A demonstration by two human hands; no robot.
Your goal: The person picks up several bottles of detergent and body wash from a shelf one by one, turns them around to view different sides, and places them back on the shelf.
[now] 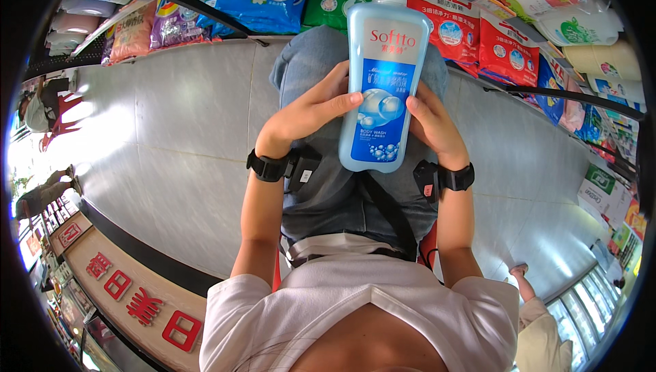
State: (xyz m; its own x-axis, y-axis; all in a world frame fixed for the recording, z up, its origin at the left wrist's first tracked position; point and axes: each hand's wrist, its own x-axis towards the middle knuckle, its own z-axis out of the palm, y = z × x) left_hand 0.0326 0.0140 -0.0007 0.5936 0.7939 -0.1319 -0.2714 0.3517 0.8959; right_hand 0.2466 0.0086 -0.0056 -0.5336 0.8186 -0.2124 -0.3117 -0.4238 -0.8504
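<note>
Both hands grip a light-blue Softto body wash pump bottle (380,72), label facing up, pump head at the far end. My left hand (312,108) holds its left side with the thumb laid on the label's edge. On the right side my right hand (430,118) presses its thumb near the label; the other fingers of both hands are partly hidden behind the bottle. It is held above my lap, over jeans (312,208). Each wrist wears a black strap with a small device, one on the left (287,164) and one on the right (443,177).
Shelves ahead hold bags of laundry powder, including blue (261,0) and red (507,46) ones. More bottles (579,26) stand at upper right. A counter with red characters (123,285) is at lower left. Other people appear at left (41,197) and lower right (538,331).
</note>
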